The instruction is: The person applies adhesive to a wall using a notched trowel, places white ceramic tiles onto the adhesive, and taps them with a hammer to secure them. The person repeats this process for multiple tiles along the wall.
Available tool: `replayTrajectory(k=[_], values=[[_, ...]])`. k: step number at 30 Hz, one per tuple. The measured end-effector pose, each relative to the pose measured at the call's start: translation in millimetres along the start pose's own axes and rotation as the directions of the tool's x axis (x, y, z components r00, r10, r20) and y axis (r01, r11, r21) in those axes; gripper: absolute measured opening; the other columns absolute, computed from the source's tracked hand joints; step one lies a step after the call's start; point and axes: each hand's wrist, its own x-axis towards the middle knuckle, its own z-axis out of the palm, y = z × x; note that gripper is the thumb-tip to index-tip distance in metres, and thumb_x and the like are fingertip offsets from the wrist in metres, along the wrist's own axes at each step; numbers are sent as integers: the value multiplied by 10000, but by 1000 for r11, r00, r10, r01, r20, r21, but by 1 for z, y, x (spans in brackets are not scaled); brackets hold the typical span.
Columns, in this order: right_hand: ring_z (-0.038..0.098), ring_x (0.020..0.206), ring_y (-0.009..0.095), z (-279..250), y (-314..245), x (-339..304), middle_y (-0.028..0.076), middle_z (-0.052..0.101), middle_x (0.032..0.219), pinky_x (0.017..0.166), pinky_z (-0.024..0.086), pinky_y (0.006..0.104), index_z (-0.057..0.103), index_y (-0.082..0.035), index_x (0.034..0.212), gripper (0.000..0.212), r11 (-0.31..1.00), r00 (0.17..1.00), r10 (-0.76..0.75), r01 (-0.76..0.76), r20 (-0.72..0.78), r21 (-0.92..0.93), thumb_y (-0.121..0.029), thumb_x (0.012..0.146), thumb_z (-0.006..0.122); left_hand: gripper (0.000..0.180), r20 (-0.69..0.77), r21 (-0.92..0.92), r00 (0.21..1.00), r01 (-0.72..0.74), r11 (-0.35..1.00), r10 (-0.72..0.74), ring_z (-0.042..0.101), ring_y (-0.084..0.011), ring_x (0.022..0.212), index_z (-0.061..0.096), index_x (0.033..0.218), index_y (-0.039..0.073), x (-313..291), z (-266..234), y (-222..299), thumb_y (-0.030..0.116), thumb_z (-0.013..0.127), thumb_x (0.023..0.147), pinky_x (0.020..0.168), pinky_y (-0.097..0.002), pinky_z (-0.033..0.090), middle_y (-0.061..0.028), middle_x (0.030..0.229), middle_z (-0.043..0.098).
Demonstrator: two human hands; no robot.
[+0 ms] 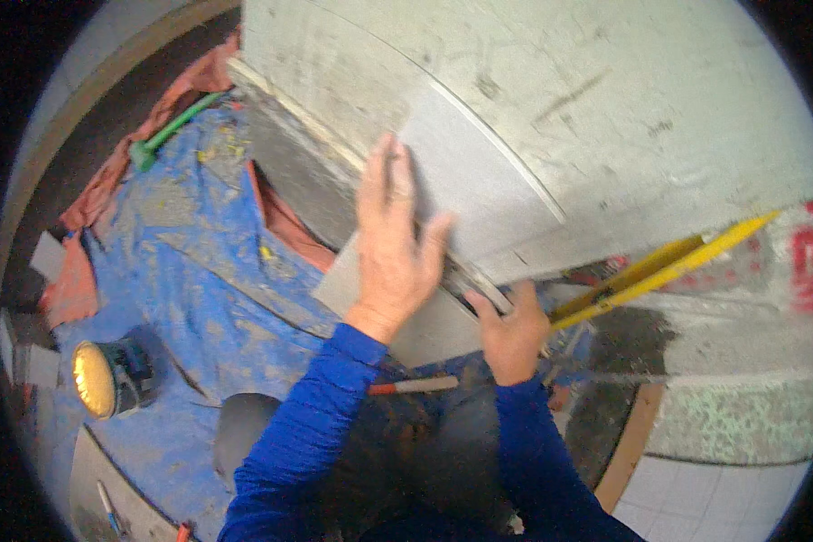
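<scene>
A pale grey tile (479, 172) stands against the marked light wall (551, 90). My left hand (393, 244) lies with outstretched fingers along its left side, thumb apart, touching it. At the tile's lower corner my right hand (515, 334) has thumb and forefinger closed around the end of a narrow grey strip (492, 294); its exact kind is unclear. Beneath both hands, another grey tile (429, 334) lies low before my knees, partly covered by my left hand and wrist.
A yellow spirit level (686, 266) slants at the right. Below my hands lies a red-handled tool (415, 386). Blue sheeting (181, 244) covers the floor at left, with a dark bucket (113, 375) and a green hammer-like tool (172, 135). Wooden trim (628, 447) runs lower right.
</scene>
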Motion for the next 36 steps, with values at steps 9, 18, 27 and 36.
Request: replayTrajectory(k=[9,18,27,36], values=[[758,885,389,3,-4,-2,209,766,1003,768,593,473,697,-42,1137,460,996,996,86,-86,4,29,-301,810,892,1560,101,212,995,-46,976,25,148,-525,1580,146,1628,-120,-4,15,-11,743,888,562,1289,-560,158,-364,1695,150],[692,917,331,48,-25,5,179,712,1022,819,514,469,563,82,1375,632,997,995,77,-79,-60,-26,-189,818,686,1092,216,248,976,-60,967,6,588,-388,1279,329,1578,-110,29,-7,-81,241,971,767,1061,-470,520,-313,1539,445],[668,1040,264,40,-36,6,172,715,1112,883,506,377,596,104,1377,615,996,991,77,-82,-108,-40,-212,852,652,474,496,461,838,-476,749,228,571,-394,1126,566,1351,63,53,-44,-112,305,727,978,927,-471,506,-246,1206,496],[669,1054,316,65,-41,16,167,724,1109,919,532,444,700,39,1210,418,954,954,177,-105,-242,281,-181,856,658,580,326,413,945,-137,900,-6,588,-376,1230,551,1423,-16,40,-29,-54,244,757,948,1042,-449,491,-235,1384,555]])
